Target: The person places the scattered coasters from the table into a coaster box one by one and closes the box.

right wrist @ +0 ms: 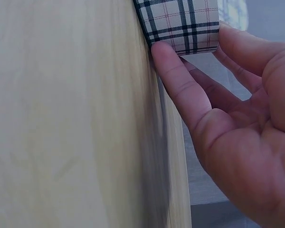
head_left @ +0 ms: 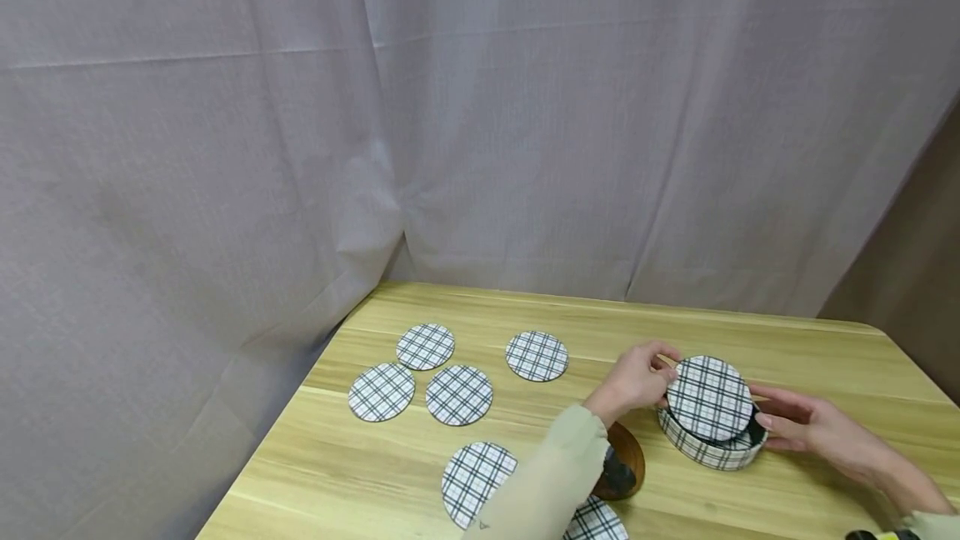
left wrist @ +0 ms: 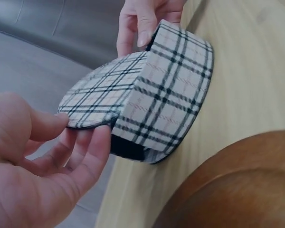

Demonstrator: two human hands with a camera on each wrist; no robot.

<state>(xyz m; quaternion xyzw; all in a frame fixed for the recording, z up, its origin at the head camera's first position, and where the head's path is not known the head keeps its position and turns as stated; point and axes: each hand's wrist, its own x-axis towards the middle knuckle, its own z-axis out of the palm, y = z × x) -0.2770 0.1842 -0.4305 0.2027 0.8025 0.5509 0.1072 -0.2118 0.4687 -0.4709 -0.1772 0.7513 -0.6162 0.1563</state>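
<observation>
My left hand (head_left: 636, 377) pinches the left edge of a round plaid coaster (head_left: 708, 397) between thumb and fingers. The coaster is tilted over the opening of a round plaid box (head_left: 711, 452) with a dark inside. In the left wrist view, the far part of the coaster (left wrist: 102, 92) meets the rim of the box (left wrist: 168, 90). At the box's right side, my right hand (head_left: 813, 427) holds the wall, thumb near the rim. In the right wrist view, a fingertip lies low on the box wall (right wrist: 180, 23). The box's contents are mostly hidden.
Several matching coasters lie on the wooden table: three grouped at the left (head_left: 459, 396), one further back (head_left: 537, 356), and others nearer me (head_left: 474, 477), partly behind my left sleeve. A brown wooden round object (head_left: 633, 452) stands beside that wrist. A grey curtain (head_left: 510, 148) hangs behind.
</observation>
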